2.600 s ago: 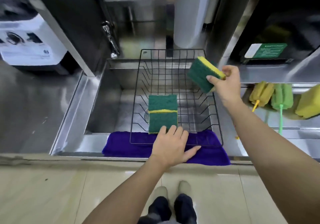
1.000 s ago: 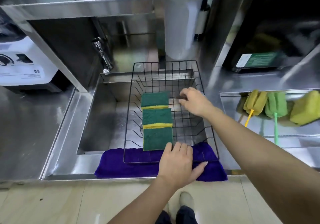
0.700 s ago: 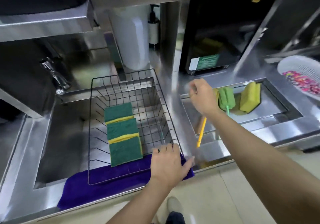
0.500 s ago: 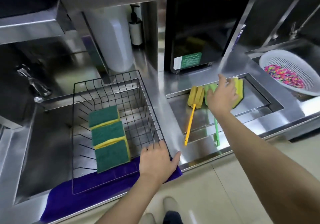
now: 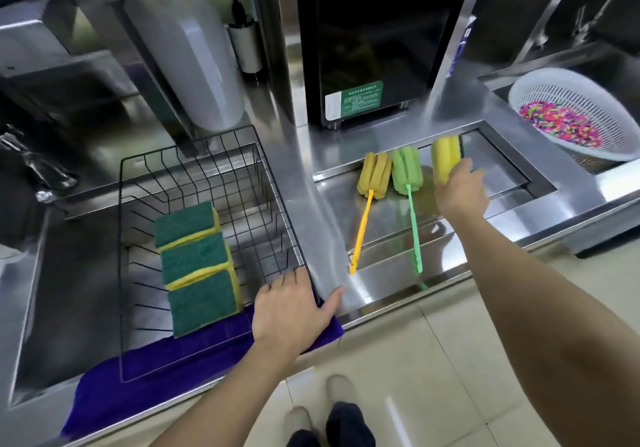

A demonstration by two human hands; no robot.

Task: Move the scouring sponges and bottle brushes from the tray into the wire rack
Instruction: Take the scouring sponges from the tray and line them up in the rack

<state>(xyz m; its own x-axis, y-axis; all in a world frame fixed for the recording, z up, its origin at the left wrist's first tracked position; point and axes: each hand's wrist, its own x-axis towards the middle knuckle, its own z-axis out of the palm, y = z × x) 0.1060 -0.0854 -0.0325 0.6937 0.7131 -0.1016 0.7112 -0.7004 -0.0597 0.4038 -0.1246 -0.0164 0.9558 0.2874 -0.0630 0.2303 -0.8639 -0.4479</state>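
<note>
Three green-and-yellow scouring sponges [image 5: 197, 265] lie in a row inside the black wire rack [image 5: 277, 204], which sits in the sink on a purple cloth [image 5: 166, 353]. My left hand [image 5: 294, 311] rests flat on the rack's near right corner, holding nothing. In the recessed steel tray [image 5: 502, 166] to the right lie a yellow bottle brush [image 5: 372, 183] and a green bottle brush [image 5: 408, 178]. My right hand [image 5: 459, 192] closes on a yellow scouring sponge [image 5: 445, 157] standing on edge in the tray.
A white colander [image 5: 571, 100] of coloured bits sits at the far right. A black cabinet [image 5: 367, 41], a translucent container [image 5: 194, 59] and a pump bottle [image 5: 242, 38] stand behind. A tap [image 5: 38, 173] hangs at the left of the sink.
My right hand left the third sponge in the rack, then swung right over the tray and took hold of the yellow sponge. My left hand stayed on the rack. The view turned right.
</note>
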